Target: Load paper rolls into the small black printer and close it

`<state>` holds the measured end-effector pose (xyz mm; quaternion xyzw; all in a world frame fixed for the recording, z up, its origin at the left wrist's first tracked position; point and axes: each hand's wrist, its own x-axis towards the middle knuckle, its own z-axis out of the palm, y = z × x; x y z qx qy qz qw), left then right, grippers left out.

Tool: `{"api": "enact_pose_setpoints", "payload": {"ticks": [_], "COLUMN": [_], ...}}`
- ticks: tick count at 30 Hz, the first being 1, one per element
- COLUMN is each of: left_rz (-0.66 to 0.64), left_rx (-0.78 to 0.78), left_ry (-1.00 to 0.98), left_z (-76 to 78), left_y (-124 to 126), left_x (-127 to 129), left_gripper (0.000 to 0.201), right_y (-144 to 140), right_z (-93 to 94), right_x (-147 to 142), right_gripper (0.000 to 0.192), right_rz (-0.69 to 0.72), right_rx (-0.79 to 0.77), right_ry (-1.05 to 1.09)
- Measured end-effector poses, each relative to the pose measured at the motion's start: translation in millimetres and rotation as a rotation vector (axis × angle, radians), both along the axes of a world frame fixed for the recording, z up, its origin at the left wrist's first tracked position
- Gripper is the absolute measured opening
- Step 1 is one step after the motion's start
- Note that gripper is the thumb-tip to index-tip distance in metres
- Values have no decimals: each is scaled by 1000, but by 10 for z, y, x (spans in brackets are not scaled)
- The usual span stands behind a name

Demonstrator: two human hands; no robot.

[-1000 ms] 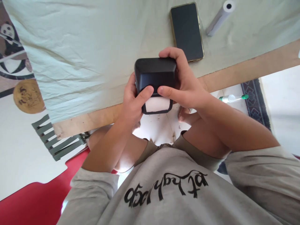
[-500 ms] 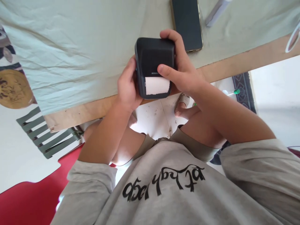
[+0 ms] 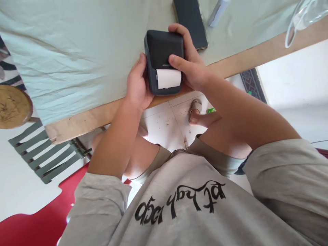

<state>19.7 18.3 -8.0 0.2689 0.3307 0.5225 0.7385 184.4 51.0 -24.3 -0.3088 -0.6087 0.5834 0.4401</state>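
Observation:
Between my two hands is a black label printer point(image 3: 164, 48), held over the table's front edge. A strip of white label paper point(image 3: 169, 78) with a ragged lower edge comes out of its slot. My left hand point(image 3: 138, 82) grips the printer's left side, thumb up along it, the other fingers hidden underneath. My right hand point(image 3: 191, 61) is closed round the right side, its thumb on the top face near the small lettering and its index finger at the far corner.
On the pale green tablecloth point(image 3: 89, 51) lie a dark phone point(image 3: 192, 24) and a white stick-shaped object point(image 3: 217, 13). Clear plastic point(image 3: 310, 15) sits at the right. A round wooden stool top point(image 3: 14, 106), a green slatted rack point(image 3: 46, 150) and a red chair point(image 3: 38, 218) stand at the left.
The view has shifted, so the phone and white object appear farther left and more clear plastic shows at right. The printer sits slightly higher in view; both hands keep their hold.

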Motion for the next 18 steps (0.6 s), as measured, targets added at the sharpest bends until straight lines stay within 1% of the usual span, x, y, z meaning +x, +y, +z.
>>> {"api": "enact_pose_setpoints", "payload": {"ticks": [2, 5, 7, 8, 10, 11, 13, 15, 17, 18], "left_rz": [8, 9, -6, -8, 8, 15, 13, 13, 81, 116], "left_rx": [-28, -47, -59, -68, -83, -83, -70, -48, -10, 17], "left_ry": [-2, 2, 14, 26, 69, 97, 146, 166, 168, 177], "left_z": [36, 72, 83, 89, 103, 109, 114, 93, 43, 12], "left_y": [0, -6, -8, -8, -10, -13, -27, -48, -65, -67], "left_x": [-2, -6, -8, -9, -13, -15, -18, -16, -10, -8], "left_gripper": [38, 39, 39, 39, 42, 43, 43, 42, 42, 41], "right_y": [42, 20, -38, -70, -118, -130, -126, -103, -85, -82], "right_z": [-22, 22, 89, 127, 193, 215, 228, 207, 176, 165], "right_x": [-29, -34, -16, -3, 20, 29, 40, 39, 32, 27], "right_gripper": [93, 92, 87, 81, 71, 69, 72, 80, 88, 87], "right_rz": [-41, -80, -106, -117, -122, -119, -97, -75, -64, -63], "right_rx": [-22, -55, -63, -57, -24, -9, 5, 26, 64, 81], "right_ry": [-10, -81, -126, -148, -174, -179, -196, -216, -216, -210]}}
